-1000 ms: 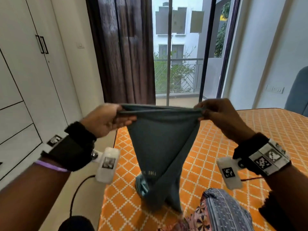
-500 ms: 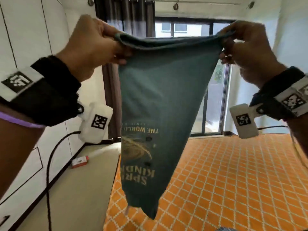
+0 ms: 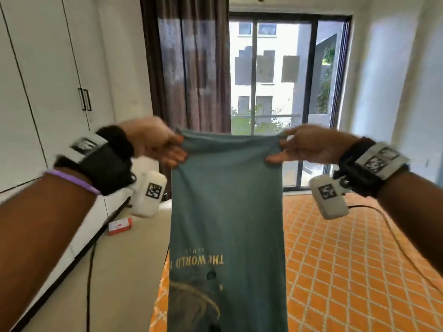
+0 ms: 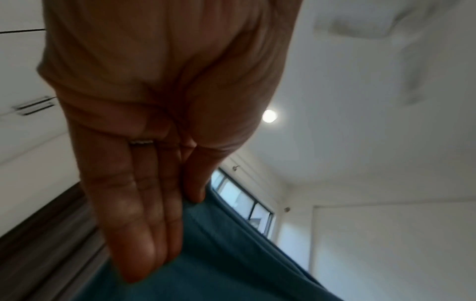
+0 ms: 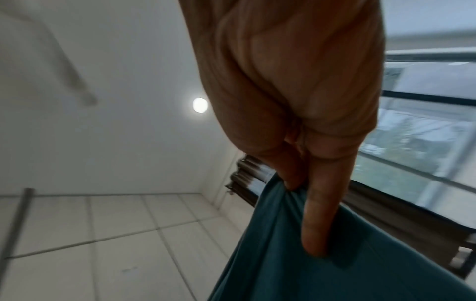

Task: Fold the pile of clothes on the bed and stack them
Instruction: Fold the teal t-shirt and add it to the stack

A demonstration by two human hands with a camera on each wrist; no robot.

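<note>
A teal T-shirt (image 3: 227,212) with gold lettering hangs upside down in front of me, held up by its top edge. My left hand (image 3: 165,146) pinches the top left corner between thumb and fingers. My right hand (image 3: 297,146) pinches the top right corner the same way. In the left wrist view the thumb and straight fingers of the left hand (image 4: 165,213) clamp the teal cloth (image 4: 219,264). In the right wrist view the right hand (image 5: 306,203) nips a bunch of the cloth (image 5: 309,264). The shirt's lower end runs out of the frame.
The bed with an orange lattice-patterned sheet (image 3: 347,271) lies below and to the right. White wardrobes (image 3: 48,80) line the left wall, with a small red box (image 3: 119,225) on the floor. A dark curtain (image 3: 187,68) and a glass door (image 3: 275,80) stand ahead.
Both hands have lifted the shirt off the bed, swung it high, then brought it down to chest height. The shirt now hangs straighter and flatter, and the pile is out of view.
</note>
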